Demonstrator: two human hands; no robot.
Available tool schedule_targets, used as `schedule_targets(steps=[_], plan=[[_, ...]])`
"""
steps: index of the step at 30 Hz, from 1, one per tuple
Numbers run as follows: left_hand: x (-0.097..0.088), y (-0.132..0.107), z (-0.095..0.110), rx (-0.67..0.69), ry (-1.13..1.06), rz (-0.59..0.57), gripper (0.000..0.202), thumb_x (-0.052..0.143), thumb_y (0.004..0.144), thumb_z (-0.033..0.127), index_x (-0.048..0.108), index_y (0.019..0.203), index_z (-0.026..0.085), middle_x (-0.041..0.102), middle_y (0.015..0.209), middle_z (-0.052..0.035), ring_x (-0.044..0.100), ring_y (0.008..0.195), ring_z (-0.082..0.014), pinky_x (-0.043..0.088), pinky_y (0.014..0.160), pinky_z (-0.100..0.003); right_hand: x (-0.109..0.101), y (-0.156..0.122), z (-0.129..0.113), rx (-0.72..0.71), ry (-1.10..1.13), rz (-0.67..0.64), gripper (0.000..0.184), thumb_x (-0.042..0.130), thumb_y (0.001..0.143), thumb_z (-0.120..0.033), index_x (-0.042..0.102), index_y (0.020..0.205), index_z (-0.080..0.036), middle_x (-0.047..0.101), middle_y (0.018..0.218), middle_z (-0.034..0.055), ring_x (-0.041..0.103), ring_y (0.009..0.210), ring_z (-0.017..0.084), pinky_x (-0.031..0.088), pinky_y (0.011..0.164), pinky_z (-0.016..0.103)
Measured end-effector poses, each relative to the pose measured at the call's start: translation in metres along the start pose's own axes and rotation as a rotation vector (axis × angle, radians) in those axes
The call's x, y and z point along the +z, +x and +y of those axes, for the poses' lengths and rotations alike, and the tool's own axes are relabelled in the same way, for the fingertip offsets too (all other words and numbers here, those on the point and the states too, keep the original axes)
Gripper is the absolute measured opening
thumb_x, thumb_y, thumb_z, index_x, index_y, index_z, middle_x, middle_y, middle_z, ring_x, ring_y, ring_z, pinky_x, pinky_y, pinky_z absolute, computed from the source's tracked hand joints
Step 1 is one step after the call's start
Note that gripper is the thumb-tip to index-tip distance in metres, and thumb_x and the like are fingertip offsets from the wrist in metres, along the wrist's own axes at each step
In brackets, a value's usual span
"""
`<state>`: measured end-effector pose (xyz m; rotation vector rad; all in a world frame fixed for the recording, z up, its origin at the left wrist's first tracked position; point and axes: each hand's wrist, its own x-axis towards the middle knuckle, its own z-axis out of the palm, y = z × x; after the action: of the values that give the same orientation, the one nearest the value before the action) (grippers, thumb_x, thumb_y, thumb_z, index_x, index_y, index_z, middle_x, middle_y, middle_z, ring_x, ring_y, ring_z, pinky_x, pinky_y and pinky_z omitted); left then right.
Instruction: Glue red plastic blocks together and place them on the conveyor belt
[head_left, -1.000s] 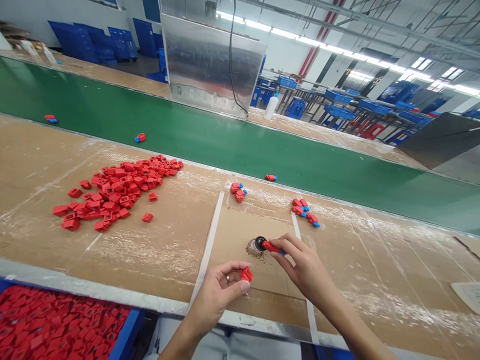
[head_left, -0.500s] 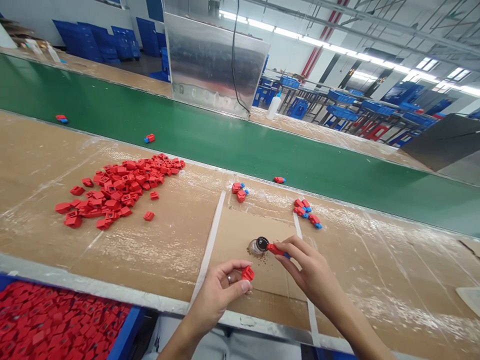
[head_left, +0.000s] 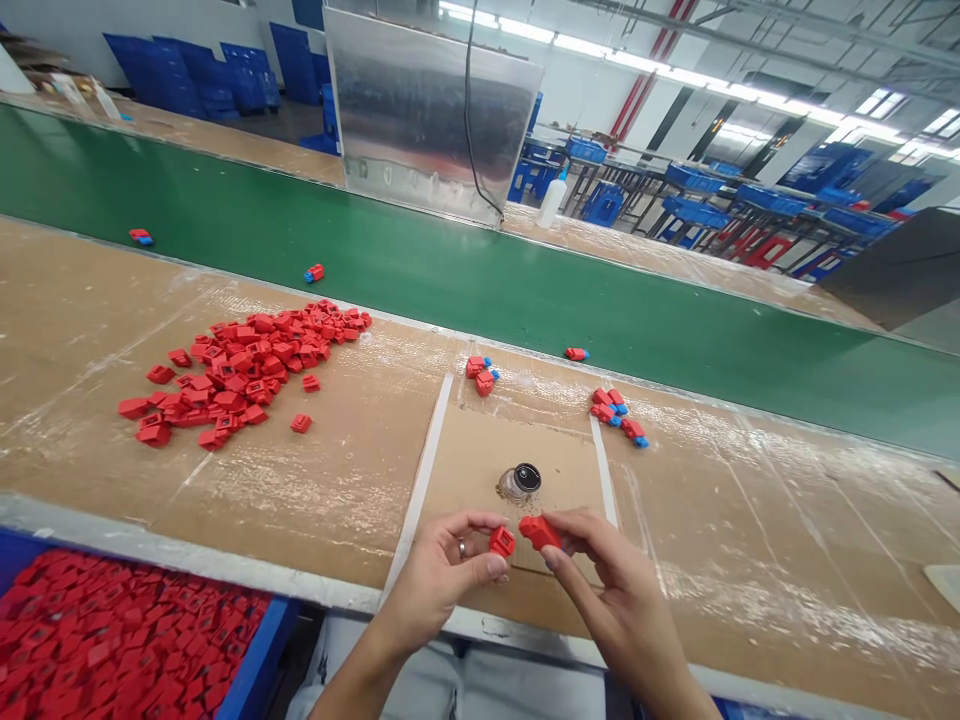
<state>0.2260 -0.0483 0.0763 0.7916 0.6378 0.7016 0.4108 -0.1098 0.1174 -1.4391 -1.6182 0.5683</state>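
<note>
My left hand pinches a small red plastic cap between thumb and fingers, a ring on one finger. My right hand grips a longer red piece with a blue end, its tip almost touching the cap. Both hands hover low over a cardboard mat at the bench's front edge. Just beyond them stands a small open glass jar with a dark mouth.
A heap of red caps lies to the left. Two small clusters of red-and-blue parts sit near the green conveyor belt, which carries single parts. A blue bin of red caps is at lower left.
My right hand drew the red piece back from the jar toward me, beside the cap in my left hand. The parts on the belt drifted right.
</note>
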Motion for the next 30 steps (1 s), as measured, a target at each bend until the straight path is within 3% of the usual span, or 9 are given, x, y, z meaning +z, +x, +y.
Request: schedule_targets(steps=[17, 23, 30], plan=[[0.001, -0.002, 0.001, 0.019, 0.040, -0.042, 0.029, 0.079, 0.076, 0.027, 0.072, 0.101, 0.015, 0.072, 0.087, -0.0063, 0.062, 0.071, -0.0124, 0.051, 0.072, -0.026, 0.011, -0.002, 0.001, -0.055, -0.029, -0.045, 0.015, 0.055, 0.097, -0.022, 0.061, 0.110, -0.021, 0.063, 0.093, 0.0057, 0.060, 0.081, 0.018, 0.050, 0.069, 0.026], [0.002, 0.001, -0.003, -0.012, 0.048, 0.014, 0.030, 0.081, 0.072, 0.030, 0.072, 0.095, 0.013, 0.069, 0.073, -0.0039, 0.059, 0.063, -0.0117, 0.051, 0.065, -0.024, 0.013, -0.004, 0.002, -0.016, -0.007, -0.173, 0.013, 0.050, 0.099, -0.020, 0.062, 0.098, -0.022, 0.059, 0.091, 0.0042, 0.059, 0.084, 0.017, 0.048, 0.077, 0.027], [0.004, -0.001, -0.001, 0.005, 0.137, 0.038, 0.026, 0.077, 0.075, 0.030, 0.071, 0.092, 0.011, 0.064, 0.070, -0.0024, 0.056, 0.063, -0.0114, 0.046, 0.063, -0.023, 0.017, -0.001, -0.002, -0.023, -0.038, -0.224, 0.017, 0.043, 0.101, -0.021, 0.058, 0.093, -0.021, 0.056, 0.089, 0.0048, 0.057, 0.078, 0.017, 0.048, 0.070, 0.027]])
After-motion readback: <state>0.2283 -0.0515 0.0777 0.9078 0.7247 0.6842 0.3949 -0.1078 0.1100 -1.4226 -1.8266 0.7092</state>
